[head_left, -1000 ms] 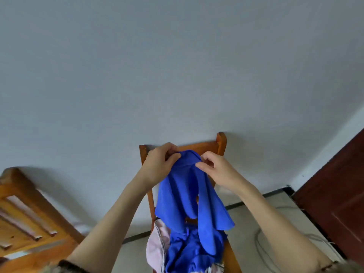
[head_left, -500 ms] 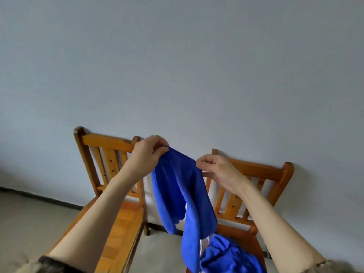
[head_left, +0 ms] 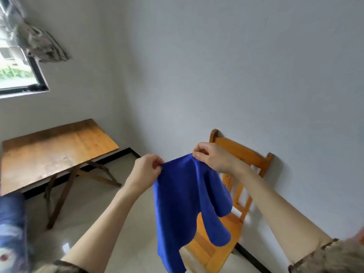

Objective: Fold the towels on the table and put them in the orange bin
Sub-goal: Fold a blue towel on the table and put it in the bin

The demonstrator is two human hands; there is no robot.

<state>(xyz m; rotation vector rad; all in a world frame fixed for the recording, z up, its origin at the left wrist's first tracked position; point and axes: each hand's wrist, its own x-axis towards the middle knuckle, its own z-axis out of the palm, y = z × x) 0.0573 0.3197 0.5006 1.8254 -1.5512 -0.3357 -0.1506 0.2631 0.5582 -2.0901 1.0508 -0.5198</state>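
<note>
While both hands (head_left: 178, 163) pinch its top edge, blue towel (head_left: 183, 198) hangs.

Wooden chair (head_left: 226, 229) against wall; window (head_left: 15, 62) upper left.

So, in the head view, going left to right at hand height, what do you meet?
Wooden table → left hand → blue towel, held up by its top edge → right hand → wooden chair against the wall.

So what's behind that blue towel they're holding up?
Behind the blue towel, pinched by the left hand and right hand, stands a wooden chair against the wall. The towel covers part of its seat.
</note>
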